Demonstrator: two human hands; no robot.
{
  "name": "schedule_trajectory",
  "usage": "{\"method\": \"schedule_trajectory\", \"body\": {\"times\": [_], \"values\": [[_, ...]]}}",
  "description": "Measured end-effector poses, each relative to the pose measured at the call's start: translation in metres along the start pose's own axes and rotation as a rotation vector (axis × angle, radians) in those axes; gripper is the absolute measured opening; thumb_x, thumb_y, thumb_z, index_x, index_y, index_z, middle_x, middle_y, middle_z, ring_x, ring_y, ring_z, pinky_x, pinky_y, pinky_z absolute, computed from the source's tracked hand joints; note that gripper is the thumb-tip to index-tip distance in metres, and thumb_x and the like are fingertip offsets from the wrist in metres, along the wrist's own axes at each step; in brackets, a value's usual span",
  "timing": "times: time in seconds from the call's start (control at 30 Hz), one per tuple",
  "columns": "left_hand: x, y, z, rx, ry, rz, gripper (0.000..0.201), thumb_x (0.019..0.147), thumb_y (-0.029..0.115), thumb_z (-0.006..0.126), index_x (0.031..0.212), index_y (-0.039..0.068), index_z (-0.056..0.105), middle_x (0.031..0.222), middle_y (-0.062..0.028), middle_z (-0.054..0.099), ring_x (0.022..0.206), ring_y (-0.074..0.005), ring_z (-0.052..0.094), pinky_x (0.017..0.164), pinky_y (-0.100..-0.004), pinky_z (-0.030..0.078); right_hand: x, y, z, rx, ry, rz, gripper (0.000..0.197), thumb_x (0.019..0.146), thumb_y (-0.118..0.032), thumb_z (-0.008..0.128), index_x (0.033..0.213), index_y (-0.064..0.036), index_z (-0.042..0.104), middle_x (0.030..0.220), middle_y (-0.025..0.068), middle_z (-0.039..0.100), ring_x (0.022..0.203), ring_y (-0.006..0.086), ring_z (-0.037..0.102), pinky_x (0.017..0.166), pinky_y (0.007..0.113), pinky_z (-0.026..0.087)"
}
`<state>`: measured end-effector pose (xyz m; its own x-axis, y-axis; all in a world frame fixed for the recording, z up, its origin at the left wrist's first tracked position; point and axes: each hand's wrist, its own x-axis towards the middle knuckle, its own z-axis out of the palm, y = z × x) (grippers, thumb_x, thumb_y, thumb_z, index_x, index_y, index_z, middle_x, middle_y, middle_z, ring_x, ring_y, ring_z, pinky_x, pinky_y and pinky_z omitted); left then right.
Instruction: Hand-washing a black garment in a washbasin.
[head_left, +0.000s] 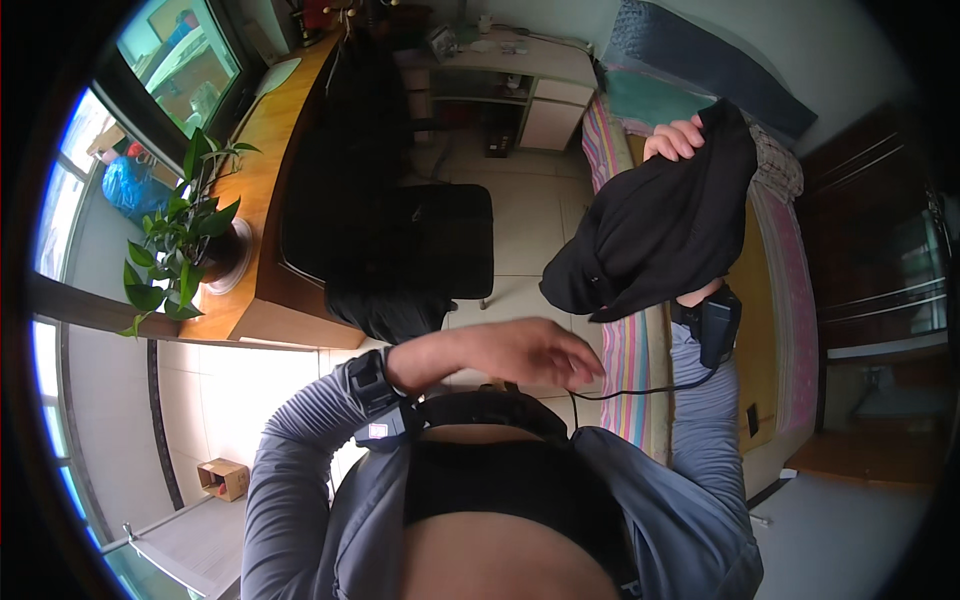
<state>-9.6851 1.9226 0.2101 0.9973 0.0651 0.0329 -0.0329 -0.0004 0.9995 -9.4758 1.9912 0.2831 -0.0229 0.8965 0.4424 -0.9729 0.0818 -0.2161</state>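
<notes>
Steady the black cloth point(665, 220) your right hand point(676, 140) grips at two o'clock with your loosely open left hand point(535, 352).

I'm counting two bare hands, my left hand point(535, 352) and my right hand point(675, 141), with one black garment point(660, 215). On my wrists I'm wearing two strapped devices point(716, 325). Around me I'm seeing one potted vine point(185, 240), one black chair point(455, 235), one white desk point(553, 66), one bed point(791, 330), one cardboard box point(229, 484) and one blue plastic bag point(133, 187).

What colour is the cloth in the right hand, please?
The cloth in the right hand is black, best seen in the head view.
</notes>
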Motion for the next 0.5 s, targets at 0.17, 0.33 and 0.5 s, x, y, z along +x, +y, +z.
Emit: {"method": "schedule_trajectory", "body": {"times": [0.17,0.33,0.5], "values": [[0.018,-0.020,-0.052,0.007,0.764,0.137,0.061,0.083,0.024,0.067,0.133,0.006,0.036,0.132,-0.0122,0.040,0.119,-0.0172,0.040,0.099,-0.0340,0.035,-0.011,-0.013,0.024,-0.057,0.035,0.063,0.020,0.093,-0.017,0.039,0.102,-0.0004,0.046,0.084,0.0042,0.045,0.075,0.0137,0.043,0.073,0.024,0.036],[0.058,-0.029,-0.049,0.005,0.645,0.147,0.080,0.075,0.032,0.074,0.136,0.002,0.031,0.129,-0.0172,0.046,0.121,-0.0238,0.043,0.103,-0.0314,0.031,-0.019,-0.004,0.021,-0.018,0.062,0.099,0.018,0.092,-0.015,0.041,0.102,-0.0005,0.046,0.083,0.0037,0.043,0.075,0.0132,0.042,0.073,0.024,0.036],[0.056,-0.029,-0.039,-0.164,0.643,-0.247,0.064,0.079,0.030,0.068,0.125,-0.006,0.041,0.110,-0.0172,0.059,0.091,-0.0224,0.062,0.085,-0.0301,0.047,-0.034,-0.019,-0.003,-0.231,0.066,0.144,0.018,0.092,-0.016,0.042,0.104,-0.0029,0.047,0.087,0.0033,0.044,0.083,0.0131,0.043,0.081,0.024,0.036]]}}
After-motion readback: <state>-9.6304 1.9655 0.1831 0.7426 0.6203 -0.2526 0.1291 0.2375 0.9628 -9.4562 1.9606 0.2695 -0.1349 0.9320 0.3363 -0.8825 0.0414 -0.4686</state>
